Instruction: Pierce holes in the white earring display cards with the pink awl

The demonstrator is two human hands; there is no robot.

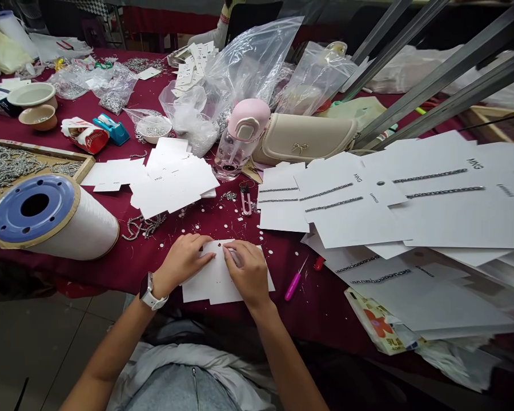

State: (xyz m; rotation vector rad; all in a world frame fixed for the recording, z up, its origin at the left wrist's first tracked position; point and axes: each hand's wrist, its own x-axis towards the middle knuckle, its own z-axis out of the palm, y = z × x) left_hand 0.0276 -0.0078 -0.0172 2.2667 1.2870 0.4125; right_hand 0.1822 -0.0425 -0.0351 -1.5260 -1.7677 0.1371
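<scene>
A white card [221, 290] with small holes lies in front of me, over another white card or cards. My left hand [187, 260] grips its upper left, fingers at the far edge and thumb on the face. The fingers of my right hand [249, 275] are pinched together at the upper middle of the card, near a dark spot; whatever they hold is hidden. Just right of this hand lies a magenta-handled pointed tool [293, 286], next to a small red object [319, 263]. Beyond my left hand are loose silver chains [144, 226].
White cards with silver chains [342, 220] are spread to the right. A large spool [88, 220] and a tray [83, 170] of chains stand left. Blank-looking cards [171, 182], pink snips [245, 200], a pink-lidded bottle [240, 142] and a beige bag [308, 137] lie beyond.
</scene>
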